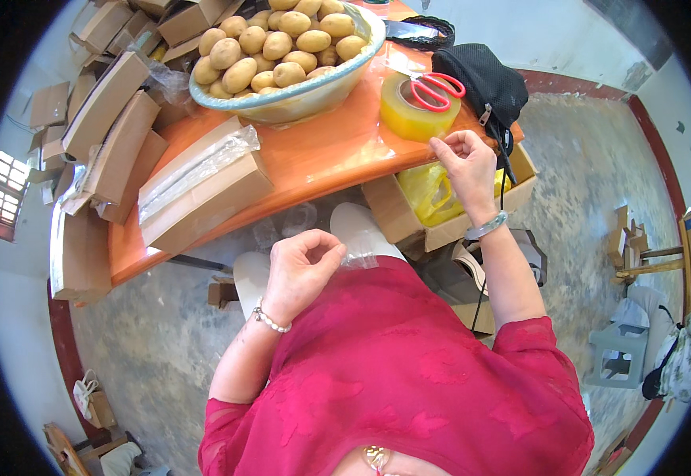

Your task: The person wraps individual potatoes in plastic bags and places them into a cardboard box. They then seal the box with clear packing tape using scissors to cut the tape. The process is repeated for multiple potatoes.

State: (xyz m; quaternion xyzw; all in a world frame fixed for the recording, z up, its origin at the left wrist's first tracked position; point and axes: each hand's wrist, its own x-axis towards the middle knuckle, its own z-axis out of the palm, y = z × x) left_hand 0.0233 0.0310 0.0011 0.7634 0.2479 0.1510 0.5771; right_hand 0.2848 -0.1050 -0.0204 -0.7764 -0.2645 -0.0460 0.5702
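My left hand [304, 268] is over my lap, its thumb and fingers pinched together. A bit of clear film [359, 255] shows beside those fingertips; whether they hold it I cannot tell. At the table's right front edge, my right hand [472, 168] is also closed in a pinch, and what it grips, if anything, is too small to see. Just beyond its fingertips a wide roll of yellowish clear tape [399, 115] lies on the orange table [313, 163]. Red-handled scissors [440, 89] rest on top of the roll. Left of centre sits a long taped cardboard box [210, 198].
A pale basin [306, 103] heaped with potatoes [282, 47] stands at the back. Cardboard boxes [107, 127] pile up at the left. A black mesh bag [484, 79] lies at the right corner, above an open carton [393, 210] holding a yellow plastic bag [432, 194].
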